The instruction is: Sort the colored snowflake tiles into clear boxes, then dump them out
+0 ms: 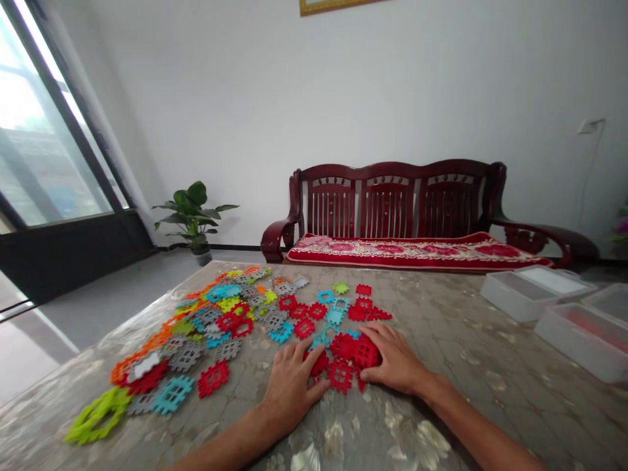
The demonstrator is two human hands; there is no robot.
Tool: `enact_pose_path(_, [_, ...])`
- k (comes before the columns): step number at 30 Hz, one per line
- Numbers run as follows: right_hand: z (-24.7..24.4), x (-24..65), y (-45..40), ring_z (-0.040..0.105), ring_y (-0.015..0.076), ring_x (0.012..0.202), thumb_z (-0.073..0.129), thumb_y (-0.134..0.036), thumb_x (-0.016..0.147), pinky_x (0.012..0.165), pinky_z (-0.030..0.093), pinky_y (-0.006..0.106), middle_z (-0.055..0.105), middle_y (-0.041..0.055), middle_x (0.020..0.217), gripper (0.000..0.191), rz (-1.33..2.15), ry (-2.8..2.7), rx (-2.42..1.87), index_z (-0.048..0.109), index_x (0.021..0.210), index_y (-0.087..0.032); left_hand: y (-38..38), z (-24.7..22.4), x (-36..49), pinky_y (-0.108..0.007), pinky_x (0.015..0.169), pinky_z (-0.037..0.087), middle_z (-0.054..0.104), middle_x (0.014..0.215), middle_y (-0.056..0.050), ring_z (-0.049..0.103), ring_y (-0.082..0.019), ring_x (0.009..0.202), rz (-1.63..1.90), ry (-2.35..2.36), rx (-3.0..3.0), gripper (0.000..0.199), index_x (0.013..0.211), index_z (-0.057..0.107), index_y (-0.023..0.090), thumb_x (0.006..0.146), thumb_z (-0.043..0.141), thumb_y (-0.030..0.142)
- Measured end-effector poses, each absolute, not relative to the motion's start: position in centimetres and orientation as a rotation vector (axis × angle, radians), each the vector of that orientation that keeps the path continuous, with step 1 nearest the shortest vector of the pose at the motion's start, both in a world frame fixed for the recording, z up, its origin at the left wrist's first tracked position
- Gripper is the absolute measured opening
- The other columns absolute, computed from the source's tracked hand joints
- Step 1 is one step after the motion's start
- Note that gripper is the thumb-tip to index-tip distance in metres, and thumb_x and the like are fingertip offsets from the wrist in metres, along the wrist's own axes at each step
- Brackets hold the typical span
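Note:
My left hand (293, 381) rests low on the table with its fingers spread. Its fingertips touch the left edge of a small pile of red interlocking plastic pieces (341, 374). On the other side of that pile, my right hand (395, 360) lies with fingers and thumb apart. Its fingers reach over a red window-patterned piece (366, 353) at the pile's right edge. Light-blue pieces (335, 316) lie just beyond the hands, with more red pieces (360, 311) to their right. Parts of the pile under my fingers are hidden.
A wide spread of mixed grey, red, orange, blue and green pieces (186, 354) covers the table's left side. Two translucent plastic boxes (581, 343) stand at the right edge. Beyond the table (441, 307) are a wooden bench (387, 173) and a potted plant (193, 216).

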State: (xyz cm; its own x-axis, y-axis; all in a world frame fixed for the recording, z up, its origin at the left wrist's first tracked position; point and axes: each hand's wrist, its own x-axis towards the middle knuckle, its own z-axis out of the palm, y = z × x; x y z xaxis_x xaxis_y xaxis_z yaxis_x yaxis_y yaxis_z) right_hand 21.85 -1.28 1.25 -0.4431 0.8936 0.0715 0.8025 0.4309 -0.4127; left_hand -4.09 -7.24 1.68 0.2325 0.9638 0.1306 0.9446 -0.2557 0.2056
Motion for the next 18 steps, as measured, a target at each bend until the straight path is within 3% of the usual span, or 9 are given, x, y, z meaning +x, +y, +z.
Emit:
enact_pose_path(5, [1.5,21.0,-1.4,0.050,0.0321,0.126,0.077,-0.042,0.064,0.107,0.036,0.047,0.057,0.0100,0.140,0.082,0.347,-2.299,-1.406,0.051,0.140,-0.026,-6.4,1.8,-3.0,-0.042,0.103,0.043,0.063,0.128,-0.005,0.055,-0.029,0.117,0.480,1.725,2.408,0.047,0.132,0.060,0.033,0.086,0.063,0.040])
enact_pose_path(10, [1.6,20.1,-1.0,0.058,0.0290,0.115,0.073,-0.036,0.068,0.101,0.043,0.041,0.066,0.0099,0.127,0.063,0.292,-2.194,-1.437,0.058,0.128,-0.021,-4.9,2.1,-1.6,-0.036,0.095,0.046,0.068,0.116,-0.004,0.059,-0.025,0.110,0.498,1.696,2.438,0.040,0.125,0.064,0.031,0.087,0.057,0.023])
enact_pose_path(18, [1.6,19.4,0.0,0.064,0.0280,0.102,0.068,-0.041,0.072,0.086,0.048,0.038,0.070,0.0093,0.111,0.050,0.326,-2.039,-1.584,0.059,0.118,-0.021,-2.1,2.4,-0.7,-0.036,0.093,0.050,0.069,0.108,-0.007,0.063,-0.023,0.101,0.589,1.767,2.288,0.021,0.107,0.070,0.024,0.091,0.064,0.037])
